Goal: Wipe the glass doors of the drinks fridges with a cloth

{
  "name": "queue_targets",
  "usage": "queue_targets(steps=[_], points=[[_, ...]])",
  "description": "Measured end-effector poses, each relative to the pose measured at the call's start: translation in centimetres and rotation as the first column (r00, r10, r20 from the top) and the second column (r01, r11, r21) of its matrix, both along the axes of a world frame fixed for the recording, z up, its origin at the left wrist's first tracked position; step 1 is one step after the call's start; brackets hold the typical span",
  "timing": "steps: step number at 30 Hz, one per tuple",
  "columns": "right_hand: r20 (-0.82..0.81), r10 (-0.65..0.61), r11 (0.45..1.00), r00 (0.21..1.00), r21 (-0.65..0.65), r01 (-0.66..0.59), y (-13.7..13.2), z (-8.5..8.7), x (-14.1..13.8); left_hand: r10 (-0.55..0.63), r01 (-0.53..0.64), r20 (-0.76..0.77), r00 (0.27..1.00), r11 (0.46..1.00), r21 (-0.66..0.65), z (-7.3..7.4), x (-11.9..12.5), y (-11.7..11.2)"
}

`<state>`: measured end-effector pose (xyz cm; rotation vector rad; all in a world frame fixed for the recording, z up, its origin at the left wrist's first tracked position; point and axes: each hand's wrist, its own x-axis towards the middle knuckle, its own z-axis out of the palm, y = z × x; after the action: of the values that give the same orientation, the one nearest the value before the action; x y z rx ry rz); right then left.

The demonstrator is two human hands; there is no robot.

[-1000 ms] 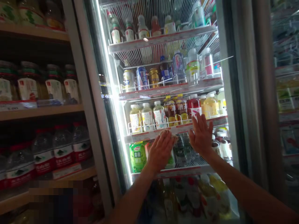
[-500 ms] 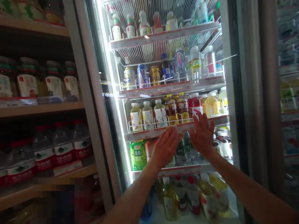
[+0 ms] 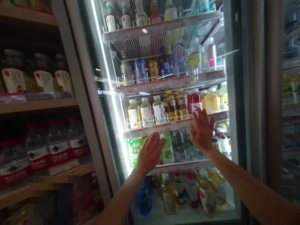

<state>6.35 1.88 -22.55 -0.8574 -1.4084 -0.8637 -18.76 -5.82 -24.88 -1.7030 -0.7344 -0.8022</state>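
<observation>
A lit drinks fridge stands in front of me, its glass door (image 3: 110, 103) closed. My left hand (image 3: 150, 153) presses on the glass at the third shelf, fingers together and bent over a small white wad (image 3: 162, 136) that I cannot name. My right hand (image 3: 201, 132) lies flat on the glass to its right, fingers stretched out, holding nothing. Behind the glass near my hands are green bottles (image 3: 167, 150), water bottles (image 3: 179, 145) and a wire shelf (image 3: 173, 125) of tea and juice bottles.
Wooden shelves (image 3: 37, 104) at the left carry jars and large water bottles (image 3: 56, 147). The fridge's grey door frame (image 3: 231, 78) runs down the right, with a second fridge door (image 3: 290, 93) beyond it. Bottles crowd the fridge floor (image 3: 185, 192).
My left hand has slid left and down across the glass, its fingers now more bent. My right hand has stayed in place. The view has shifted slightly.
</observation>
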Motion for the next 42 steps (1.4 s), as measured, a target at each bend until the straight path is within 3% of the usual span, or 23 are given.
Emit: queue_targets(steps=[2, 3, 6, 8, 9, 12, 14, 15, 17, 19, 21, 23, 25, 27, 29, 30, 32, 34, 36, 38, 40, 42], points=[[0.007, 0.014, 1.000, 1.000, 0.004, -0.014, 0.0, 0.0, 0.1, 0.016, -0.016, -0.044, 0.999, 1.000, 0.001, -0.1, -1.3, -0.4], [0.006, 0.020, 1.000, 1.000, 0.009, -0.020, -0.1, 0.0, 0.1, 0.028, -0.028, 0.011, 1.000, 0.999, 0.042, 0.3, -2.6, -0.7], [0.000, 0.027, 0.999, 1.000, 0.019, -0.027, -0.1, 0.0, 0.0, 0.032, -0.096, 0.330, 0.943, 0.979, 0.179, 1.9, -6.6, -1.3], [-0.004, 0.024, 0.999, 1.000, 0.022, -0.024, -0.1, 0.0, -0.1, 0.024, -0.128, 0.454, 0.891, 0.972, 0.198, 1.8, -7.0, -1.3], [-0.005, 0.022, 0.999, 1.000, 0.025, -0.021, -0.1, 0.0, -0.1, 0.031, -0.121, 0.441, 0.897, 0.977, 0.178, 1.1, -6.3, -1.3], [-0.003, 0.017, 0.999, 1.000, 0.029, -0.017, -0.1, 0.1, 0.0, 0.040, -0.043, 0.103, 0.994, 0.999, 0.028, -2.5, -2.5, -1.0], [0.003, 0.016, 1.000, 1.000, 0.022, -0.016, -0.2, 0.1, 0.1, 0.003, -0.017, -0.165, 0.986, 0.996, -0.083, -4.5, -0.7, -1.0], [0.008, 0.015, 1.000, 1.000, 0.017, -0.015, -0.2, 0.1, 0.1, -0.008, -0.018, -0.229, 0.973, 0.994, -0.108, -4.9, -0.5, -1.1], [0.013, 0.014, 1.000, 1.000, 0.012, -0.014, -0.3, 0.1, 0.2, 0.021, -0.035, -0.168, 0.985, 0.996, -0.083, -4.1, -1.6, -1.3], [0.015, 0.011, 1.000, 1.000, 0.015, -0.012, -0.3, 0.0, 0.2, 0.057, -0.059, 0.087, 0.995, 0.998, 0.022, -1.8, -3.8, -1.4], [0.011, 0.004, 1.000, 1.000, 0.025, -0.004, -0.1, 0.0, 0.1, 0.031, -0.092, 0.382, 0.924, 0.986, 0.141, 0.6, -5.3, -1.2], [0.005, -0.005, 1.000, 1.000, 0.031, 0.005, 0.0, 0.0, 0.0, -0.003, -0.108, 0.506, 0.863, 0.976, 0.189, 1.6, -5.0, -1.0], [0.003, -0.006, 1.000, 1.000, 0.031, 0.006, 0.0, 0.0, 0.0, 0.017, -0.067, 0.363, 0.932, 0.990, 0.126, 0.7, -3.1, -0.7], [0.009, 0.004, 0.999, 1.000, 0.033, -0.005, 0.0, 0.0, 0.1, 0.011, -0.011, -0.010, 1.000, 1.000, 0.006, -1.3, -0.8, -0.7], [0.018, 0.020, 0.999, 1.000, 0.042, -0.021, 0.0, 0.1, 0.2, -0.048, 0.011, -0.365, 0.930, 0.995, -0.103, -2.8, 0.5, -0.8], [0.024, 0.026, 0.999, 0.999, 0.046, -0.027, 0.0, 0.1, 0.3, -0.063, 0.003, -0.450, 0.891, 0.991, -0.132, -2.9, 0.6, -0.9], [0.029, 0.029, 0.998, 0.999, 0.046, -0.031, -0.1, 0.0, 0.3, -0.031, -0.024, -0.413, 0.910, 0.992, -0.125, -1.3, -0.1, -0.8], [0.027, 0.021, 0.999, 0.999, 0.041, -0.023, -0.1, 0.0, 0.3, 0.044, -0.047, -0.115, 0.992, 0.998, -0.028, 1.9, -1.4, -0.5], [0.022, 0.009, 1.000, 1.000, 0.027, -0.010, 0.0, 0.0, 0.2, 0.028, -0.060, 0.253, 0.967, 0.991, 0.122, 5.1, -2.0, 0.1], [0.015, 0.007, 1.000, 1.000, 0.019, -0.007, 0.0, -0.1, 0.1, -0.020, -0.056, 0.381, 0.924, 0.981, 0.188, 6.4, -1.4, 0.6], [0.012, 0.012, 1.000, 1.000, 0.016, -0.012, 0.0, 0.0, -0.1, -0.006, -0.016, 0.195, 0.981, 0.993, 0.113, 5.3, 0.2, 0.8], [0.017, 0.016, 1.000, 1.000, 0.009, -0.016, -0.2, 0.1, -0.1, 0.004, -0.011, -0.149, 0.989, 0.999, -0.044, 2.8, 1.9, 0.6]])
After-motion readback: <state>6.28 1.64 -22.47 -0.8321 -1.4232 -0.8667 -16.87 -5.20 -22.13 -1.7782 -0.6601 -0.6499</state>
